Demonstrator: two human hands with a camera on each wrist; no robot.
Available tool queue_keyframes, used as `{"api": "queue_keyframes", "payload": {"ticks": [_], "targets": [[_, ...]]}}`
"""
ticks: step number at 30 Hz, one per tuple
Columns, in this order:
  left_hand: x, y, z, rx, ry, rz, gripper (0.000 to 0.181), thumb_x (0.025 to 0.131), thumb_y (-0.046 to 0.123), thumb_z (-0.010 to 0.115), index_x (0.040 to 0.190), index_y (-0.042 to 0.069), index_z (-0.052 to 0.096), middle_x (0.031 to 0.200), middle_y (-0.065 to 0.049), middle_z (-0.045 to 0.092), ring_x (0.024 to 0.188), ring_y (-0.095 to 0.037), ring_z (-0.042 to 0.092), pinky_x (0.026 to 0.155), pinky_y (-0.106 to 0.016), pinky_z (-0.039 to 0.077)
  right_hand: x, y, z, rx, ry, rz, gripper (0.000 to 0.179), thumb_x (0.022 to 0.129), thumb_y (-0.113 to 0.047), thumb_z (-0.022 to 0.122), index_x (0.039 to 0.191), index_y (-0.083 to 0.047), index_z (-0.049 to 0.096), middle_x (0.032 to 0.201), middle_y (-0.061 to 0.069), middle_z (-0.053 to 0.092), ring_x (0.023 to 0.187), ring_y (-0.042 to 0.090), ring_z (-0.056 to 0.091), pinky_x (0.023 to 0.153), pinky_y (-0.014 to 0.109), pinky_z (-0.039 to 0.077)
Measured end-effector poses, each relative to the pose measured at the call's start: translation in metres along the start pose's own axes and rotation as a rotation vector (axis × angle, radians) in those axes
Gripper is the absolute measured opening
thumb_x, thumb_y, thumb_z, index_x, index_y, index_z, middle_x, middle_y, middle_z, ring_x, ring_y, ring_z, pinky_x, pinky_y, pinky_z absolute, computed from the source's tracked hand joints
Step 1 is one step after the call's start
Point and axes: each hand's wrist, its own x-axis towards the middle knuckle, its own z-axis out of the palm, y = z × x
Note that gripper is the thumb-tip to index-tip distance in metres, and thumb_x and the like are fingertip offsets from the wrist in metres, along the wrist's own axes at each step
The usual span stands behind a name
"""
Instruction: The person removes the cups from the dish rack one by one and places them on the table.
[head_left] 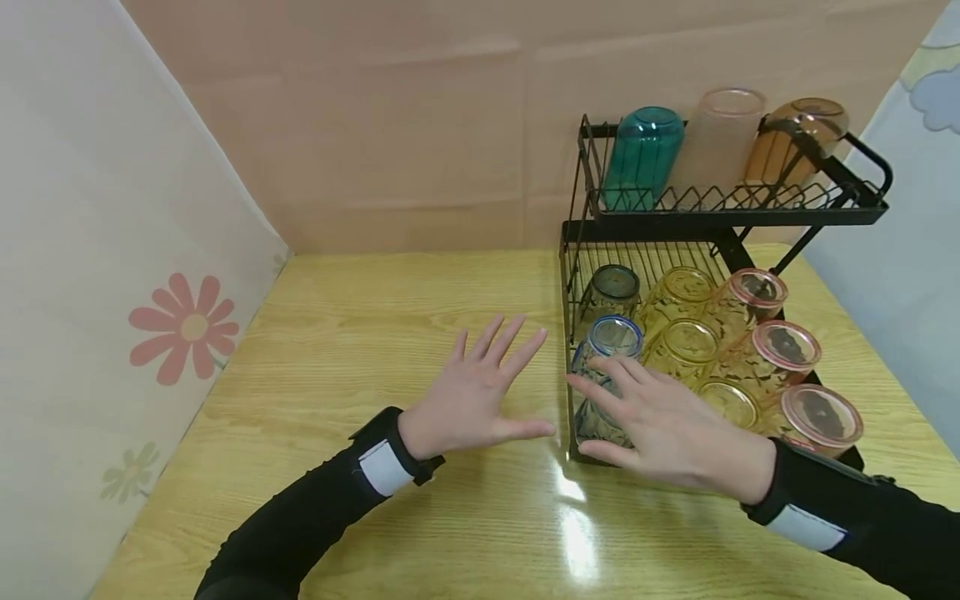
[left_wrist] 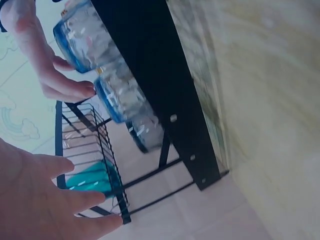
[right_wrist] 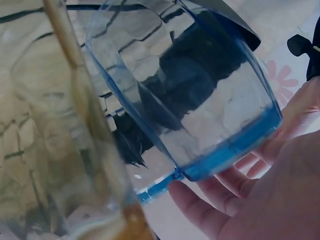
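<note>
My left hand (head_left: 480, 392) is spread, fingers straight, above the table to the left of the black two-tier rack (head_left: 735, 218). It holds nothing. My right hand (head_left: 667, 417) reaches over the rack's lower tier with fingers extended, covering part of the front blue glass (head_left: 597, 421). Behind that stands another blue-rimmed glass (head_left: 615, 336), upside down. In the right wrist view, the right fingers lie close to a blue-rimmed glass (right_wrist: 200, 100); whether they touch it cannot be told. The left wrist view shows the spread left hand (left_wrist: 45, 200) below the blue glasses (left_wrist: 120, 90).
Yellow glasses (head_left: 688, 340) and pink glasses (head_left: 786, 345) fill rows on the lower tier, with a dark grey glass (head_left: 615, 283) at the back left. Teal (head_left: 643, 158), pale pink (head_left: 716, 142) and amber (head_left: 780, 158) glasses stand on the upper tier. A wood-grain table (head_left: 360, 317) lies beneath.
</note>
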Motion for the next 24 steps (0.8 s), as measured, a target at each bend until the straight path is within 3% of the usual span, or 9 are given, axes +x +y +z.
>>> {"api": "queue_keyframes", "payload": {"ticks": [4,9,15,19,24], "targets": [[0.001,0.007,0.005,-0.069,-0.010,0.007,0.093,0.075,0.082,0.026,0.145,0.030,-0.007,0.152,-0.003,-0.005,0.136,-0.030,0.002,0.097,-0.062,0.010,0.001,0.000,0.003,0.018,-0.003,0.017,0.067,0.088,-0.061,0.038,0.135,-0.014,0.041,0.130,0.014,0.040,0.113,0.026,0.042,0.080,0.041,0.044],[0.001,0.014,0.012,-0.130,-0.026,0.010,0.091,0.077,0.079,0.029,0.144,0.030,-0.007,0.152,-0.003,-0.004,0.136,-0.028,0.002,0.097,-0.063,0.012,0.001,0.001,0.010,0.030,-0.022,0.044,0.066,0.087,-0.060,0.041,0.133,-0.012,0.044,0.125,0.013,0.042,0.105,0.023,0.044,0.063,0.031,0.047],[0.002,0.021,0.019,-0.179,-0.023,0.008,0.090,0.078,0.077,0.031,0.144,0.030,-0.008,0.151,-0.001,-0.007,0.136,-0.027,0.002,0.096,-0.063,0.014,0.002,0.005,0.018,0.008,0.047,0.009,0.058,0.085,-0.055,0.050,0.122,-0.010,0.051,0.111,0.010,0.044,0.089,0.021,0.046,0.044,0.020,0.036],[0.002,0.023,0.021,-0.210,-0.012,0.000,0.089,0.079,0.076,0.032,0.146,0.028,-0.004,0.151,0.000,-0.008,0.136,-0.024,0.000,0.096,-0.063,0.014,0.003,0.007,0.022,-0.016,0.116,-0.024,0.049,0.083,-0.050,0.056,0.112,-0.011,0.053,0.100,0.008,0.044,0.079,0.017,0.044,0.040,0.017,0.031],[0.000,0.021,0.020,-0.253,0.010,-0.017,0.087,0.080,0.076,0.032,0.145,0.030,-0.003,0.152,0.000,-0.004,0.136,-0.024,0.001,0.096,-0.063,0.015,0.005,0.007,0.021,-0.005,0.141,-0.018,0.045,0.081,-0.047,0.060,0.107,-0.011,0.054,0.096,0.006,0.043,0.074,0.015,0.043,0.038,0.014,0.027]]}}
